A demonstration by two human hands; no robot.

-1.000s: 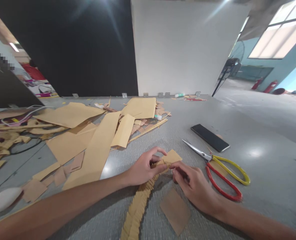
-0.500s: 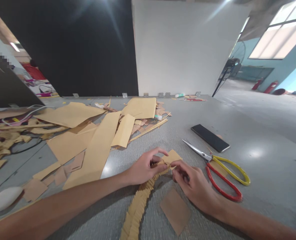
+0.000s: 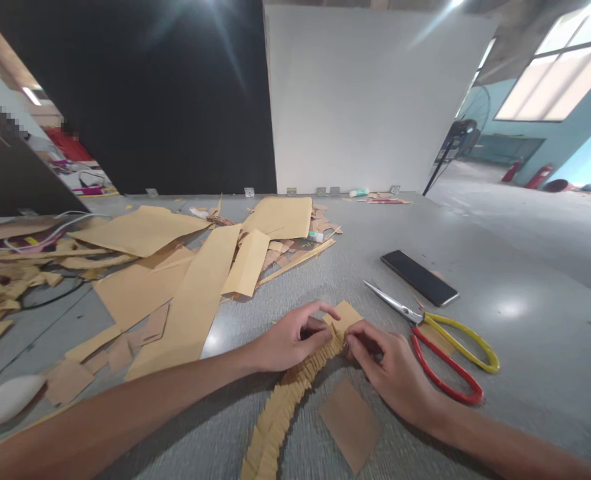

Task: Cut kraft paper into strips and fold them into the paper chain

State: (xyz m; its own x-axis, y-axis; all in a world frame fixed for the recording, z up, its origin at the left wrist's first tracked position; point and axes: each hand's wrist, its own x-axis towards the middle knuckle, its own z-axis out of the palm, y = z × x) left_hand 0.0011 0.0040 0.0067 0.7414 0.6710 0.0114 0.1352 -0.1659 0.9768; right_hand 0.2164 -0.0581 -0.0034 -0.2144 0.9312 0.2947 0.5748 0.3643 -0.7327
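As scissors lie nearby, left hand and right hand pinch a pleated paper strip, each grip closed tight.

Grey surface: kraft paper sheets and scraps heaped left-centre. Black phone, red-yellow scissors right. Pleated paper strip, brown offcut nearest.

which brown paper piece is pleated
The long strip whose far end the left hand and right hand pinch. The small square beside it and the sheets piled left are not pleated.
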